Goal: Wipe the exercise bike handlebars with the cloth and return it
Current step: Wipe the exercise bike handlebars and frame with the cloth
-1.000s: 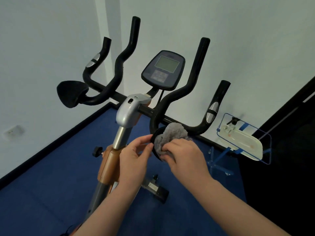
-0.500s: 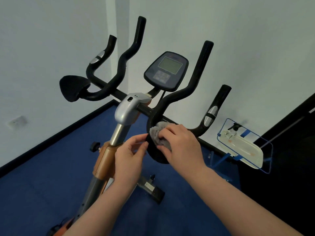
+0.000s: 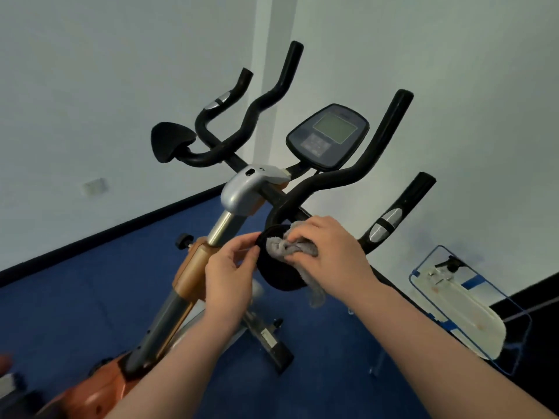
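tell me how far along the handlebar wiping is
Mid-wipe. The right hand presses the grey cloth onto the right elbow pad, which the left hand steadies. Nothing shows which parts are already clean. The cloth hasn't been returned yet.

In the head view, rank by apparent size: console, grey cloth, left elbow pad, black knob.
1. Console.
2. Left elbow pad.
3. Grey cloth, though the right hand hides part, so 2 and 3 are unsure.
4. Black knob.
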`<state>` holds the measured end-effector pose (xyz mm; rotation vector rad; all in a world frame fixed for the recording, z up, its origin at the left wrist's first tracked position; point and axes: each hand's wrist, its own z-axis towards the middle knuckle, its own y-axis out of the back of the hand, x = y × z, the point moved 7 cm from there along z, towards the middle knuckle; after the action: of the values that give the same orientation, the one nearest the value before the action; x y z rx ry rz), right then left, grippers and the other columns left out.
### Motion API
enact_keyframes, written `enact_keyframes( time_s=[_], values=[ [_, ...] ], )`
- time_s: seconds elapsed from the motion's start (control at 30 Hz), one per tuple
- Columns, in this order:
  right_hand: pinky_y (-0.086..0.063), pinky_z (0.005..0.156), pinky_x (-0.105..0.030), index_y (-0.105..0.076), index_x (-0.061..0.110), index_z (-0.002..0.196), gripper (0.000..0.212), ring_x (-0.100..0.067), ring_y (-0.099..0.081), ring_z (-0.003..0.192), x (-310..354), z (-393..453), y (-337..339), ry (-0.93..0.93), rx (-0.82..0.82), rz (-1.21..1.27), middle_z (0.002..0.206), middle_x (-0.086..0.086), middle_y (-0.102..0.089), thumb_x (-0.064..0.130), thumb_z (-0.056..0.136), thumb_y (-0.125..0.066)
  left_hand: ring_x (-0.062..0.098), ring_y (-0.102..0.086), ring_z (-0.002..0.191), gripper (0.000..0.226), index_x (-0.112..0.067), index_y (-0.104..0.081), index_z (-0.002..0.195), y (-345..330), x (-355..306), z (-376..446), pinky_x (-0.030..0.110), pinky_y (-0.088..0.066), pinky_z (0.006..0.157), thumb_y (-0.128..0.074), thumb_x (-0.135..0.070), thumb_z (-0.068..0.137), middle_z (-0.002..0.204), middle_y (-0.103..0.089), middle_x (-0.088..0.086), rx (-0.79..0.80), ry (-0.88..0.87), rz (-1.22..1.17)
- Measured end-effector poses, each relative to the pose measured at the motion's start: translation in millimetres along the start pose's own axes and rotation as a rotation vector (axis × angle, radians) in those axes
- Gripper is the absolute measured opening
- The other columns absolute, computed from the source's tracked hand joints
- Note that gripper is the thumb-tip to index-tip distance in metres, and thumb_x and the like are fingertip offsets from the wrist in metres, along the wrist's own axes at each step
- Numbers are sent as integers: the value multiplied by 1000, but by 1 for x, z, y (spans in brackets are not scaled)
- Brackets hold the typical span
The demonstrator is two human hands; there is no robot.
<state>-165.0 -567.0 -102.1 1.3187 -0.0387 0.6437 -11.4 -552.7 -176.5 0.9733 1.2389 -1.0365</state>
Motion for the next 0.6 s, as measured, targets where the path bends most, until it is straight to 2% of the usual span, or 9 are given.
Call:
enact_keyframes(
  time_s=[0.13,0.17,0.23,0.3,0.37,0.4,0.5,0.6],
  values=[
    [-42,72,-15,-68,34,88,17,2,-57,83,-18,0,9,-54,169,137,86,15,-63,39,72,-74,5,-67,96,31,-35,-67,102,-1,2,-5,36,-56,87,-60,-7,91,97,-72,-13,-69,5,28],
    [-40,68,-8,-67,33,86,16,4,-58,80,-21,4,14,-88,135,214,83,16,-64,38,72,-75,4,-67,97,32,-35,-67,103,-2,2,-6,36,-55,89,-60,-6,91,99,-72,-14,-80,3,28],
    [-39,66,-5,-65,31,85,15,6,-57,79,-27,14,24,-142,-30,320,82,15,-65,33,74,-75,1,-66,98,32,-36,-67,105,-3,2,-9,33,-54,90,-60,-7,91,99,-71,-16,-107,6,32],
    [-42,71,-13,-62,29,89,15,0,-56,82,-27,17,19,-169,-111,317,89,11,-62,30,78,-72,0,-65,97,31,-33,-67,110,-4,4,-11,31,-54,90,-60,-9,91,100,-71,-16,-135,16,31],
    [-47,75,-26,-57,29,91,16,-8,-55,88,-24,8,4,-177,-107,282,95,6,-56,27,81,-69,-2,-65,96,31,-34,-66,111,-6,4,-15,28,-54,89,-60,-12,91,100,-71,-15,-167,27,27],
    [-48,75,-27,-56,29,91,17,-9,-55,89,-25,1,-1,-181,-123,293,96,5,-55,26,82,-69,-2,-65,96,30,-34,-66,112,-7,4,-16,27,-54,89,-60,-13,91,100,-71,-15,-185,30,29],
    [-47,71,-19,-56,29,90,17,-3,-56,84,-34,-18,1,-181,-182,356,95,7,-55,24,81,-70,1,-64,99,32,-33,-64,117,-12,4,-21,31,-55,91,-61,-14,91,105,-69,-11,-224,53,-1],
    [-48,67,-15,-57,30,83,14,0,-59,78,-48,-27,5,-222,-67,450,88,10,-62,30,80,-71,4,-61,106,37,-37,-57,122,-20,1,-30,37,-53,93,-60,-16,91,114,-63,-13,-261,38,2]
  ],
)
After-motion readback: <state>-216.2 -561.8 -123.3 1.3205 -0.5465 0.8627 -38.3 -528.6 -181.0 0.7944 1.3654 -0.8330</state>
